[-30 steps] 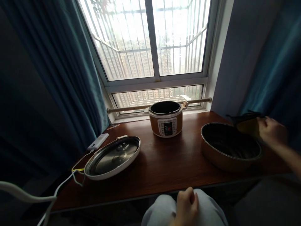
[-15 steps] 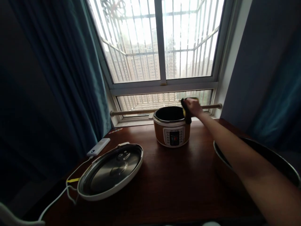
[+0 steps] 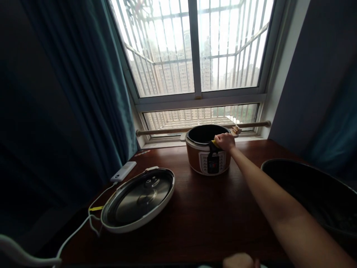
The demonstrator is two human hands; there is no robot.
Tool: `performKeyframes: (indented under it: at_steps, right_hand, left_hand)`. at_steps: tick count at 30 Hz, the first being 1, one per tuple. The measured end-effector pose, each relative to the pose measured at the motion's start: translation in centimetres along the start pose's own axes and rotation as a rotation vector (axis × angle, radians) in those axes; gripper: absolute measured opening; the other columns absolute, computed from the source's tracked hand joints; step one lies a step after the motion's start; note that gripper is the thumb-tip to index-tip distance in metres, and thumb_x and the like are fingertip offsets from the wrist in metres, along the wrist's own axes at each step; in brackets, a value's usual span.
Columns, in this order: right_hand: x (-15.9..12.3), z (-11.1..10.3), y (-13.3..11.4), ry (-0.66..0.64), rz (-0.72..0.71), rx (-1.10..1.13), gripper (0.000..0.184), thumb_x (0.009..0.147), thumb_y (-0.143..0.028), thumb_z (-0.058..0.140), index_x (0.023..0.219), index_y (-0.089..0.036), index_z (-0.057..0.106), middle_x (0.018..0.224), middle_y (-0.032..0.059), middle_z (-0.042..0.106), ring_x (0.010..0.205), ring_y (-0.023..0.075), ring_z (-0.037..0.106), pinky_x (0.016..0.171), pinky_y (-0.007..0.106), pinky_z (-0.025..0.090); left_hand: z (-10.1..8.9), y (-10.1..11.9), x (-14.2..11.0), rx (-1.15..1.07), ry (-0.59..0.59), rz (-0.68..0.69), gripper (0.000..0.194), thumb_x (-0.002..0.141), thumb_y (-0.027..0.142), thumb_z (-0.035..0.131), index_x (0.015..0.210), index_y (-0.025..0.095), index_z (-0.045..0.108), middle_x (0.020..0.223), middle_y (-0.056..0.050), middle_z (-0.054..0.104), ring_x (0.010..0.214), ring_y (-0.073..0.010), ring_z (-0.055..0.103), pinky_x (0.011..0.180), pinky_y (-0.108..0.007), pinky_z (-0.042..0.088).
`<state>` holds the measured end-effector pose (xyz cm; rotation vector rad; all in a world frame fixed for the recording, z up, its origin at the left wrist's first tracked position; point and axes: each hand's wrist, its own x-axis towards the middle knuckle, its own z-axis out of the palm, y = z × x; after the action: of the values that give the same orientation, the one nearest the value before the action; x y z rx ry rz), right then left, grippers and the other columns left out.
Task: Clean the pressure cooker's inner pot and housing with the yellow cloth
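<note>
My right hand [image 3: 225,141] reaches across the table and is closed on a yellow and dark sponge [image 3: 214,146], pressed against the front rim of the orange electric cooker [image 3: 208,153] by the window. The cooker stands open with a dark inside. Only a sliver of my left hand [image 3: 241,260] shows at the bottom edge; its fingers are hidden. The cooker's lid [image 3: 138,199] lies upside down at the left of the wooden table [image 3: 200,219].
A large dark inner pot [image 3: 312,193] sits at the right. A white power bank [image 3: 123,172] with a white cable [image 3: 78,230] lies at the left. A wooden rod [image 3: 164,130] runs along the window sill. Teal curtains hang on both sides.
My right hand carried the sponge from beside the inner pot at the right to the cooker, then slid from its back rim down to the front rim. The view moved forward and right.
</note>
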<state>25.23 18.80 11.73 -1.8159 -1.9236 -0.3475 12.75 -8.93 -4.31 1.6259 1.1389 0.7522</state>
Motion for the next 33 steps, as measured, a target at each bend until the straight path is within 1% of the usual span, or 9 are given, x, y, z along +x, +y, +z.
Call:
performKeyframes:
  at_steps: [3,4,6,8,11,15,19,23,33]
  right_hand:
    - [-1.3,-0.4,0.2,0.023,-0.02,-0.005,0.047,0.086,-0.039,0.029,0.079,-0.021,0.072,0.082,0.0071,0.07,0.078,0.02,0.061,0.067,0.027,0.036]
    - [-1.7,-0.7,0.3,0.028,-0.026,-0.007,0.046,0.086,-0.038,0.03,0.078,-0.021,0.072,0.082,0.0067,0.07,0.078,0.0193,0.061,0.066,0.027,0.035]
    - [-2.5,-1.2,0.5,0.033,-0.038,-0.01,0.046,0.086,-0.037,0.029,0.076,-0.021,0.071,0.08,0.0059,0.07,0.076,0.0181,0.061,0.065,0.026,0.035]
    - [-3.2,-1.7,0.6,0.036,-0.05,-0.013,0.046,0.087,-0.037,0.029,0.075,-0.022,0.071,0.079,0.005,0.07,0.074,0.0174,0.061,0.065,0.026,0.035]
    - [-4.2,-2.3,0.6,0.043,-0.065,-0.012,0.045,0.086,-0.037,0.03,0.073,-0.023,0.071,0.076,0.0042,0.07,0.073,0.0175,0.06,0.064,0.026,0.034]
    - [-5.8,-3.3,0.4,0.051,-0.063,-0.008,0.043,0.085,-0.037,0.033,0.071,-0.023,0.07,0.073,0.0046,0.069,0.071,0.0174,0.06,0.062,0.026,0.032]
    - [-8.1,-4.7,-0.3,0.056,-0.047,-0.009,0.04,0.084,-0.035,0.034,0.07,-0.022,0.07,0.073,0.0046,0.07,0.069,0.0169,0.06,0.059,0.026,0.03]
    - [-10.9,-6.3,-0.9,0.063,-0.04,-0.009,0.038,0.083,-0.032,0.035,0.067,-0.022,0.068,0.071,0.0037,0.069,0.066,0.016,0.059,0.056,0.028,0.025]
    - [-17.1,-9.9,-1.6,0.094,-0.119,0.068,0.035,0.083,-0.028,0.04,0.054,-0.019,0.057,0.06,0.0003,0.064,0.059,0.0121,0.054,0.059,0.028,0.023]
  left_hand:
    - [-3.6,2.4,2.4,0.125,0.297,0.096,0.023,0.083,0.037,0.044,0.071,0.024,0.058,0.077,-0.009,0.056,0.083,-0.0252,0.057,0.076,-0.044,0.048]
    - [-5.3,3.5,3.8,0.257,0.497,0.224,0.022,0.085,0.035,0.042,0.073,0.022,0.056,0.078,-0.009,0.056,0.083,-0.0247,0.057,0.078,-0.044,0.047]
    - [-9.0,6.0,6.9,0.48,0.69,0.487,0.019,0.084,0.03,0.048,0.098,0.018,0.052,0.105,-0.011,0.057,0.108,-0.0254,0.051,0.092,-0.045,0.041]
    - [-12.2,8.1,9.8,0.715,0.723,0.587,0.045,0.079,0.032,0.057,0.118,0.015,0.041,0.127,-0.015,0.047,0.128,-0.0285,0.032,0.104,-0.049,0.028]
    - [-15.0,10.0,12.7,0.939,0.586,0.626,0.057,0.073,0.039,0.064,0.12,0.015,0.041,0.128,-0.014,0.047,0.131,-0.0298,0.027,0.108,-0.051,0.017]
    - [-15.5,10.3,13.5,0.992,0.432,0.633,0.054,0.069,0.043,0.068,0.112,0.016,0.048,0.109,-0.009,0.055,0.111,-0.0255,0.049,0.107,-0.047,0.021]
    - [-15.2,10.0,12.5,0.932,0.383,0.636,0.046,0.069,0.041,0.068,0.104,0.017,0.051,0.101,-0.007,0.052,0.101,-0.0245,0.048,0.094,-0.041,0.039]
    - [-15.0,10.1,10.1,0.848,0.321,0.64,0.043,0.067,0.041,0.069,0.1,0.018,0.051,0.1,-0.007,0.05,0.098,-0.0249,0.046,0.086,-0.041,0.042]
    - [-12.8,10.8,2.9,0.747,0.253,0.595,0.05,0.067,0.044,0.069,0.103,0.018,0.048,0.102,-0.008,0.049,0.099,-0.0261,0.042,0.088,-0.042,0.039]
